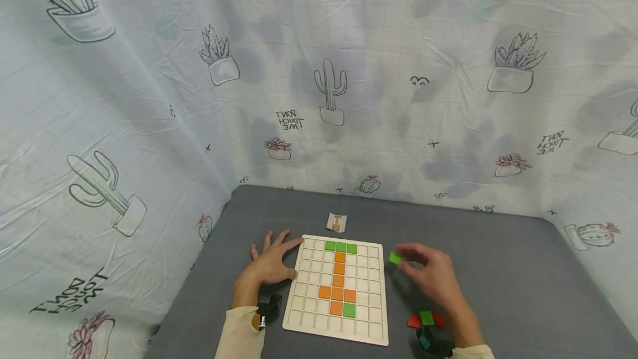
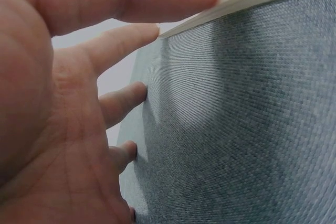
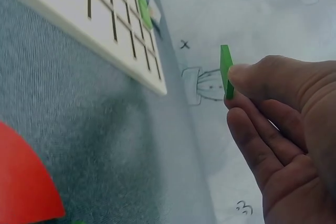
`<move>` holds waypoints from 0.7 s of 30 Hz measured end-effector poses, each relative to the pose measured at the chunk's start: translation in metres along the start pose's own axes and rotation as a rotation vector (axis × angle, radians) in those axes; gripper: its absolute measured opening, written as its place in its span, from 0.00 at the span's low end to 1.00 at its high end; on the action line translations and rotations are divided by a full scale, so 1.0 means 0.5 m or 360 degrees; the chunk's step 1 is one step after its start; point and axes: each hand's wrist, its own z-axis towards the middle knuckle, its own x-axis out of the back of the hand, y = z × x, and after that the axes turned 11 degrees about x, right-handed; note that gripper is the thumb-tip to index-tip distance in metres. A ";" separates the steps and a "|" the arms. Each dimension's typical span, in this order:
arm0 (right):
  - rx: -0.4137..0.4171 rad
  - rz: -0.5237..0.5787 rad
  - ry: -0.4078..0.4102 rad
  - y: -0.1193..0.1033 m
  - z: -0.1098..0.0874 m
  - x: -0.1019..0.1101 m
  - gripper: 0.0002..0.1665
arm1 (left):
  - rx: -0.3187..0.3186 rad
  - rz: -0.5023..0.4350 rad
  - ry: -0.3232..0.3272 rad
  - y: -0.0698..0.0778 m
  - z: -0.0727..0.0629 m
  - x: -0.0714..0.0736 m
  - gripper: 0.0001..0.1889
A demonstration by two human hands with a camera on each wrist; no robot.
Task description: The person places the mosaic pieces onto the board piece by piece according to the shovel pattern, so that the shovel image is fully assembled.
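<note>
My right hand (image 1: pixel 433 276) pinches a small green square tile (image 1: pixel 395 258) between thumb and fingers, just off the board's right edge. The right wrist view shows that tile (image 3: pixel 226 69) nearly edge-on, held above the table. A pale gridded board (image 1: pixel 369 298) lies in front of me. Green tiles (image 1: pixel 341 247) fill part of its top row, with a column of orange tiles (image 1: pixel 339 268) below. Lower down, orange tiles spread sideways and one green tile (image 1: pixel 349 310) sits beside the bottom orange one. My left hand (image 1: pixel 269 265), fingers spread, touches the board's left edge with thumb and index finger.
A small patterned card (image 1: pixel 336 222) lies behind the board. Near my right wrist are red pieces (image 1: pixel 413 322) and another green tile (image 1: pixel 426 318), partly hidden by the wrist camera. Cactus-print cloth (image 1: pixel 379 98) hangs around the grey table (image 1: pixel 523 281).
</note>
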 end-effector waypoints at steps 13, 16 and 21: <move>0.0019 0.0080 -0.0071 -0.059 -0.015 -0.006 0.22 | -0.0085 0.0035 0.0095 -0.060 0.044 -0.039 0.49; -0.0003 0.0103 -0.0098 -0.072 -0.018 -0.014 0.23 | -0.0063 0.0041 0.0079 -0.056 0.044 -0.037 0.48; 0.0001 0.0184 -0.0124 -0.089 -0.022 -0.030 0.22 | -0.0022 0.0018 0.0048 -0.030 0.024 -0.022 0.47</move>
